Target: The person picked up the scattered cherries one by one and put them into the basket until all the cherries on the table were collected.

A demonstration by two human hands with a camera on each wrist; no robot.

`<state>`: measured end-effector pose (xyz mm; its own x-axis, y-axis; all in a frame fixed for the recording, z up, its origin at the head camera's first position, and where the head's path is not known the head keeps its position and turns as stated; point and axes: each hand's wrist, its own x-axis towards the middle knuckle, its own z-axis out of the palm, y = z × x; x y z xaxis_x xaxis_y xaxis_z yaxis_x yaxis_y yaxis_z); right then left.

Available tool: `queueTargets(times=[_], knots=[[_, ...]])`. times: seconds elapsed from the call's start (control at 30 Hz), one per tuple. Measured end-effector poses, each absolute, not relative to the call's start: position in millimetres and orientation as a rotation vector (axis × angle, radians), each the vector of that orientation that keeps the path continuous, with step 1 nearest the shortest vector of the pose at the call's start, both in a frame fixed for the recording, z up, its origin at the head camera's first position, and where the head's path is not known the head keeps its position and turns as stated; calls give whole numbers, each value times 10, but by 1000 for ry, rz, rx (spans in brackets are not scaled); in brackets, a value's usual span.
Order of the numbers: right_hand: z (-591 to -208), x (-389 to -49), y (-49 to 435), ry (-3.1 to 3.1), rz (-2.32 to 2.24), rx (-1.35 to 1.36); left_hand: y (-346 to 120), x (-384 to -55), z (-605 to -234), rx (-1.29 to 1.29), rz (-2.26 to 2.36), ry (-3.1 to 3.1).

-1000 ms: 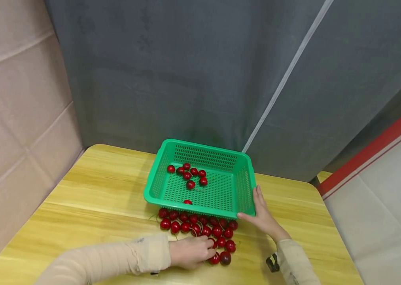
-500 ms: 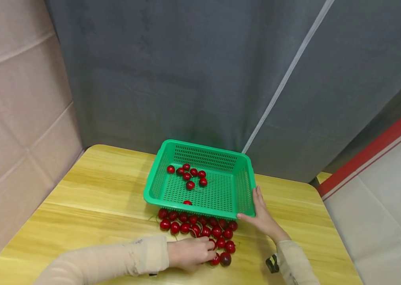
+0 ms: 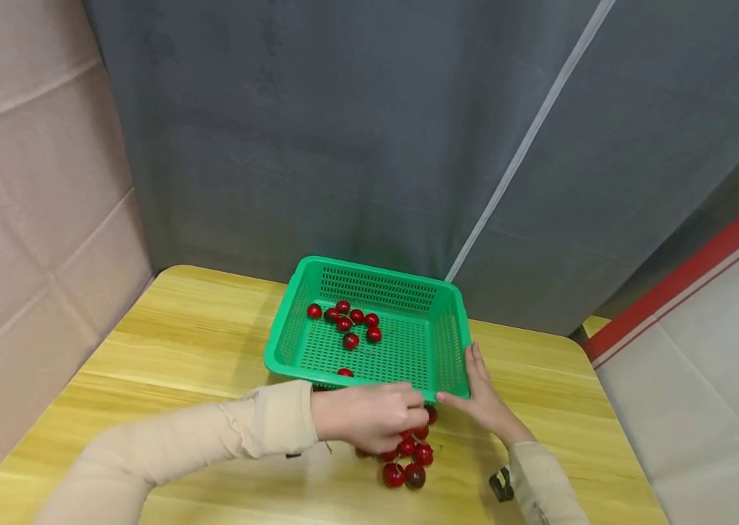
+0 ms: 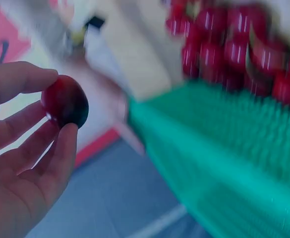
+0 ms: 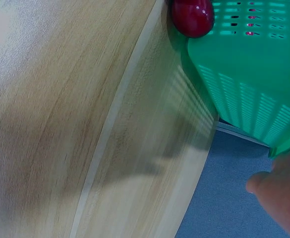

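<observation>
My left hand [image 3: 372,415] is over the front rim of a green perforated plastic basket [image 3: 369,268]. Between thumb and fingertips it pinches a dark red cherry [image 4: 65,101], plain in the left wrist view. At the basket's front right corner rests my right hand [image 3: 487,402], thumb on the front rim and fingers lying along the right side; its fingers look fairly straight. Several cherries [image 3: 344,324] lie inside the basket, mostly to the left. More cherries [image 3: 415,475] sit on the table in front, partly hidden by my left hand and forearm.
The light wooden table [image 3: 166,335] has a grey curtain [image 3: 317,146] hanging behind its far edge. A pale panelled wall [image 3: 35,189] stands left, and a red stripe [image 3: 691,270] runs along the right. One cherry [image 5: 193,17] is close against the basket's outer wall.
My left hand has risen from the table cherries and moved forward and right to the basket's front rim, now holding a cherry clear of the table. Right hand and basket stay put.
</observation>
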<state>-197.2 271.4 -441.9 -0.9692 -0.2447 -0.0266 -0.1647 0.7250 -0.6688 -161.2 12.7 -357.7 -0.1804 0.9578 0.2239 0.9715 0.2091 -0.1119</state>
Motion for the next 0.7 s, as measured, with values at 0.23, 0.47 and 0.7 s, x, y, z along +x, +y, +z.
queueTargets(times=[0.23, 0.47, 0.7], knots=[[-4419, -1963, 2719, 2809, -1089, -332, 45, -2419, -3272, -1628, -272, -2588], [-4428, -1944, 2718, 2806, -1086, -345, -62, -3082, -3383, -1369, -447, -2938], [-4410, -1910, 2682, 2805, -1092, -348, -183, -3344, -3559, -1070, -597, -3144]])
